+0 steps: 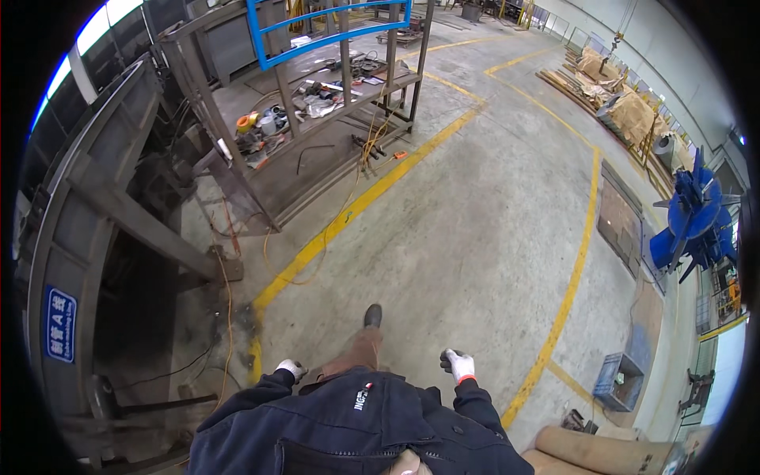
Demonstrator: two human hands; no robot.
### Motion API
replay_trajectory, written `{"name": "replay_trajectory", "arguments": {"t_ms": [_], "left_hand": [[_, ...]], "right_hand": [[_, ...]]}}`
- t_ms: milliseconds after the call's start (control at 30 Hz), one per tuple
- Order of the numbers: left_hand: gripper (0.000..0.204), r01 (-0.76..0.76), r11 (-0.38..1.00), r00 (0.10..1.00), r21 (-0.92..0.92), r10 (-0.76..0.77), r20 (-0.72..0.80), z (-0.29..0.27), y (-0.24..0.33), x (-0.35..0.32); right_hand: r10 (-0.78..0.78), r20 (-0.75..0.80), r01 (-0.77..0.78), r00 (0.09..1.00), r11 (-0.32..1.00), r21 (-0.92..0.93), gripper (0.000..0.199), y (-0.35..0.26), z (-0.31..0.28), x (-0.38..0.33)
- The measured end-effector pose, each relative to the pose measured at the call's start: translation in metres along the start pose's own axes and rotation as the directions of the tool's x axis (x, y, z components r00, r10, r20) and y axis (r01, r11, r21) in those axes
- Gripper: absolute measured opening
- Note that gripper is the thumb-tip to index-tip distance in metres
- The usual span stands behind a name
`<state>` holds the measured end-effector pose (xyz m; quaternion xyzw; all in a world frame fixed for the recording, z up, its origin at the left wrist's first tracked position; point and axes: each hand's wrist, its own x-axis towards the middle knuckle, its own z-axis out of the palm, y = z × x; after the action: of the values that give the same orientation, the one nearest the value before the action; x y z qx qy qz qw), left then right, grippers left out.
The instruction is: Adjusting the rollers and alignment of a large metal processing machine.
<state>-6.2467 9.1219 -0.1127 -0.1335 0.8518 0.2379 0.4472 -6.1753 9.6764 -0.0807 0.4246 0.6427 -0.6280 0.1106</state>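
Hands swinging free | left hand [290, 368] white-gloved, loosely curled, grip on nothing | right hand [458, 365] white-gloved, red cuff, fingers spread, empty | grey concrete floor [475, 237], yellow line [348, 212] alongside

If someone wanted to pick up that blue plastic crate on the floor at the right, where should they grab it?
Probably by the top rim of the blue crate, one hand on each of two opposite sides, coming down from above. It sits upright on the concrete floor with its open mouth facing up, so the rim is exposed. Handle holes cannot be made out.
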Motion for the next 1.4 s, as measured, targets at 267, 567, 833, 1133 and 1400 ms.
{"name": "replay_trajectory", "arguments": {"t_ms": [267, 567, 833, 1133, 1400], "left_hand": [[0.036, -0.103, 0.986, 0.994, 0.130, 0.107, -0.020, -0.098, 0.208, 0.172], [0.046, -0.412, 0.878, 0.898, 0.245, 0.437, -0.058, -0.265, 0.561, 0.283], [0.047, -0.347, 0.916, 0.924, 0.201, 0.371, -0.095, -0.313, 0.711, 0.421], [0.040, -0.047, 0.997, 0.990, 0.068, 0.055, -0.128, -0.347, 0.869, 0.489], [0.036, -0.047, 0.999, 0.998, 0.003, 0.047, -0.034, -0.372, 1.040, 0.620]], "right_hand": [[0.131, -0.034, -0.130, 0.991, 0.991, 0.041, 0.026, -0.123, -0.029, 0.159], [0.202, -0.141, -0.177, 0.969, 0.969, 0.173, 0.026, -0.251, -0.057, 0.287], [0.198, -0.087, -0.198, 0.976, 0.980, 0.005, 0.026, -0.385, -0.102, 0.471], [0.053, -0.018, -0.052, 0.998, 0.998, 0.030, 0.030, -0.611, -0.201, 0.794], [-0.029, 0.157, 0.032, 0.987, 0.999, -0.018, 0.030, -0.858, -0.164, 0.980]]}}
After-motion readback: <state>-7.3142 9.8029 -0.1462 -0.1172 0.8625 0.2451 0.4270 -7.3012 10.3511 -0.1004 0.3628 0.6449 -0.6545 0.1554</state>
